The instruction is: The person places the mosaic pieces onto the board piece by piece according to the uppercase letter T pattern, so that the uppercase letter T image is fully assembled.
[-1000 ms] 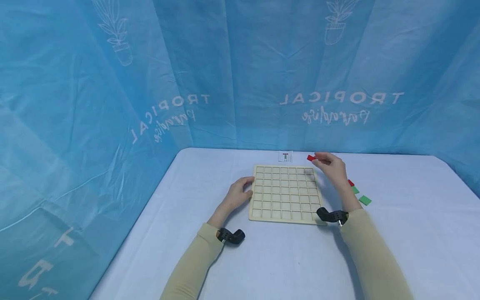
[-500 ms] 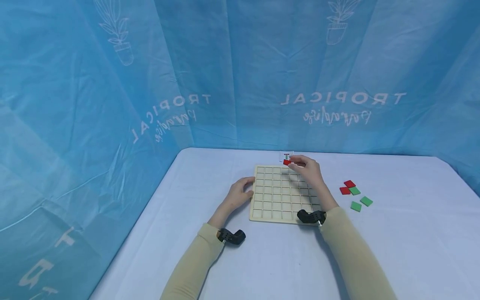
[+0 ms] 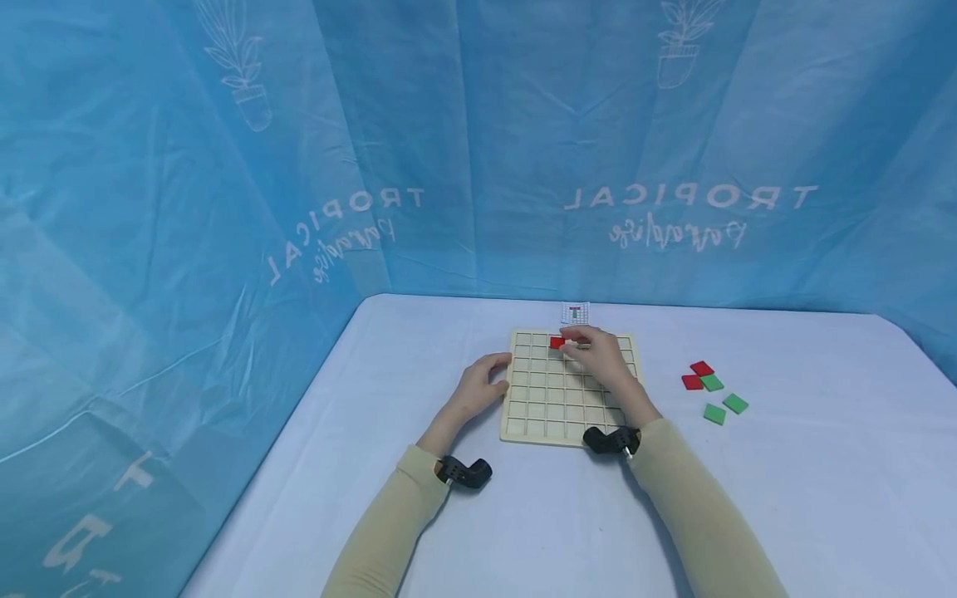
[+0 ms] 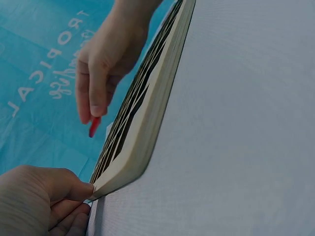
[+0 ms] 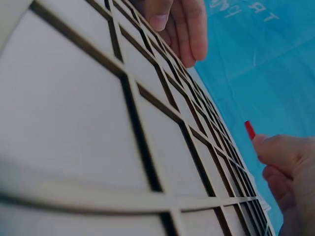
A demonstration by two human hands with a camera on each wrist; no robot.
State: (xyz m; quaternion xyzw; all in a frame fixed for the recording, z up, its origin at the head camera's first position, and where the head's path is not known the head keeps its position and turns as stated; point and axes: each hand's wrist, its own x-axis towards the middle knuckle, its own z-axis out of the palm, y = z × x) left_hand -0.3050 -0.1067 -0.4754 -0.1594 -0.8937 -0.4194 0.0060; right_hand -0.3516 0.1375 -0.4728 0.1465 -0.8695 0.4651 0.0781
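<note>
A pale wooden grid board point(image 3: 537, 441) lies on the white table. My left hand point(image 3: 473, 388) rests at the board's left side, with thumb and fingertips touching its edge. In the right wrist view, that hand's fingers point(image 5: 194, 29) hang fairly straight at the board's far side. Over the top row, near its middle, my right hand point(image 3: 601, 355) pinches a small red square tile point(image 3: 557, 342) between thumb and fingertips. The tile point(image 4: 93, 128) is held clear of the board in the left wrist view, tilted, with its upper part hidden by the fingers.
Right of the board lie loose tiles: red ones point(image 3: 692, 382) and green ones point(image 3: 714, 414), some touching. A small printed grid card point(image 3: 575, 313) with a coloured T pattern sits just behind the board. Blue printed curtains point(image 3: 516, 249) hang behind and to the left of the table.
My right hand has carried the red tile leftward from beyond the board's right corner, past the card, and down toward the top row. The left hand has stayed at the board's edge.
</note>
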